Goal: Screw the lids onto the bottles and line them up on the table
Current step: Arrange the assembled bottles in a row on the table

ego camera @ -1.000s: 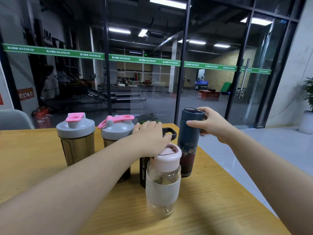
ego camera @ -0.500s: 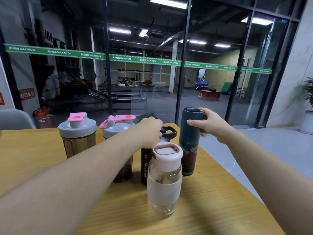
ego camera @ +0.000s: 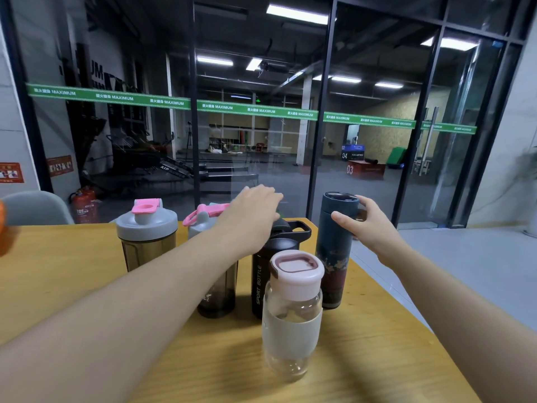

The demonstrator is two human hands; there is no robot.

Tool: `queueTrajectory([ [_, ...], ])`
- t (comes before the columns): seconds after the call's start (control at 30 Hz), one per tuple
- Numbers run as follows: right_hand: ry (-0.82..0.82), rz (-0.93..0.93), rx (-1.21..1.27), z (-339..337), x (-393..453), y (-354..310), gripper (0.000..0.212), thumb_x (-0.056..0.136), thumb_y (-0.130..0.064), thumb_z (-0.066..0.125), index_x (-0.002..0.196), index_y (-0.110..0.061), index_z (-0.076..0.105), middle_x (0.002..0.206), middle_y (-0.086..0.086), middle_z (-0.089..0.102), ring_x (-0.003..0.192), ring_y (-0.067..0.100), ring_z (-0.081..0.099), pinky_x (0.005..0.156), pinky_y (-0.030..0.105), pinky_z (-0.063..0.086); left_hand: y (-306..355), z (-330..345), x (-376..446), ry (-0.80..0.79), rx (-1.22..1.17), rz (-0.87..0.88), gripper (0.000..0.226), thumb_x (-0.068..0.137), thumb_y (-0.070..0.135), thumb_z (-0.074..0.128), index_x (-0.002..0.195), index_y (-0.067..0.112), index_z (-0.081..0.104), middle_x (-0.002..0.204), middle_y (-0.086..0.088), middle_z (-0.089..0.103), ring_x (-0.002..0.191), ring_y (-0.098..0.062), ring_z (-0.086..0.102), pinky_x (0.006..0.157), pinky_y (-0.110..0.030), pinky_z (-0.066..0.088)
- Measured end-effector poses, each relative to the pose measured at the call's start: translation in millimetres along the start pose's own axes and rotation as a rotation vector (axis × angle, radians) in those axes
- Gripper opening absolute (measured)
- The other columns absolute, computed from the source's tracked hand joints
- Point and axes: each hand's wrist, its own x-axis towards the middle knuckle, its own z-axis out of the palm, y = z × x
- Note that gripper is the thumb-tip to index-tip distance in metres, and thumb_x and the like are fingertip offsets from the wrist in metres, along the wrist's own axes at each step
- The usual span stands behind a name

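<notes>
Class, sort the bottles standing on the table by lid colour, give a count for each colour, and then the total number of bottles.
Grey lid with pink flip cap: 2, the left shaker and the second shaker
Black lid: 1, the sport bottle
Pale pink lid: 1, the clear glass bottle
Dark blue-grey lid: 1, the tall flask
Total: 5 bottles

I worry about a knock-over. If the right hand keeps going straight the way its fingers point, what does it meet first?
Probably the dark blue bottle: the right hand is open with fingers pointing at its lid, seemingly just short of touching it.
</notes>
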Motion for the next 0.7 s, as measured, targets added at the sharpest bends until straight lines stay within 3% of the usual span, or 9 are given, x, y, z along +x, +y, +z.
queueTrajectory([
  [0.13, 0.066, -0.021, 0.018, 4.7, -7.4, 1.1, 0.08, 0.08, -0.032, 0.074, 0.145, -0.015, 0.029, 0.142, 0.004, 0.046, 0.116, 0.017, 0.049, 0.09, 0.033, 0.045, -25.4, 1.6, -6.9, -0.038, 0.144, -0.152, 0.045, 0.098, 0.035, 0.042, 0.136, 0.013, 0.04, 0.137, -0.007, 0.047, 0.129, -0.025, 0.039, 0.107, -0.043, 0.026],
  [0.23, 0.169, -0.03, 0.003, 8.3, -12.6, 3.0, 0.082, 0.079, -0.032, 0.075, 0.144, -0.016, 0.026, 0.146, 0.006, 0.042, 0.127, 0.022, 0.045, 0.1, 0.038, 0.043, -37.4, 5.5, -15.7, -0.156, 0.073, -0.313, 0.044, 0.098, 0.039, 0.039, 0.135, 0.014, 0.039, 0.134, -0.007, 0.05, 0.129, -0.027, 0.04, 0.111, -0.05, 0.021],
  [0.33, 0.244, -0.057, -0.018, 12.0, -20.1, 4.8, 0.077, 0.081, -0.029, 0.074, 0.141, -0.015, 0.029, 0.144, 0.007, 0.042, 0.128, 0.022, 0.043, 0.101, 0.036, 0.039, -44.1, 8.5, -22.8, -0.146, 0.043, -0.29, 0.03, 0.1, 0.031, 0.038, 0.123, 0.014, 0.045, 0.124, -0.008, 0.053, 0.114, -0.026, 0.05, 0.096, -0.041, 0.039],
  [0.43, 0.316, -0.104, -0.062, 14.9, -27.9, 5.3, 0.068, 0.081, -0.027, 0.075, 0.135, -0.015, 0.036, 0.135, 0.006, 0.045, 0.122, 0.022, 0.045, 0.101, 0.036, 0.042, -50.8, 6.6, -23.9, -0.122, 0.025, -0.248, 0.029, 0.097, 0.016, 0.048, 0.126, 0.013, 0.048, 0.121, -0.008, 0.052, 0.109, -0.025, 0.054, 0.087, -0.037, 0.048],
  [0.53, 0.331, -0.159, -0.072, 16.9, -33.1, -0.2, 0.052, 0.081, -0.026, 0.074, 0.121, -0.018, 0.042, 0.122, 0.003, 0.051, 0.114, 0.022, 0.049, 0.097, 0.039, 0.046, -54.5, -1.9, -24.5, -0.148, 0.005, -0.183, 0.008, 0.097, 0.013, 0.048, 0.102, 0.017, 0.051, 0.105, -0.005, 0.051, 0.091, -0.021, 0.052, 0.079, -0.036, 0.048],
  [0.6, 0.322, -0.182, -0.071, 18.9, -35.9, -6.6, 0.048, 0.082, -0.025, 0.072, 0.119, -0.019, 0.043, 0.118, 0.001, 0.051, 0.111, 0.02, 0.05, 0.094, 0.036, 0.047, -55.4, -10.4, -26.6, -0.168, -0.016, -0.152, 0.009, 0.098, 0.014, 0.045, 0.091, 0.02, 0.046, 0.099, -0.004, 0.048, 0.086, -0.022, 0.051, 0.077, -0.035, 0.046],
  [0.7, 0.31, -0.208, -0.044, 21.4, -38.7, -17.1, 0.047, 0.084, -0.026, 0.07, 0.121, -0.019, 0.042, 0.118, -0.001, 0.05, 0.11, 0.017, 0.05, 0.094, 0.037, 0.047, -58.2, -21.4, -31.6, -0.209, -0.06, -0.152, 0.016, 0.1, 0.018, 0.04, 0.095, 0.012, 0.054, 0.102, -0.007, 0.053, 0.089, -0.026, 0.056, 0.079, -0.038, 0.045],
])
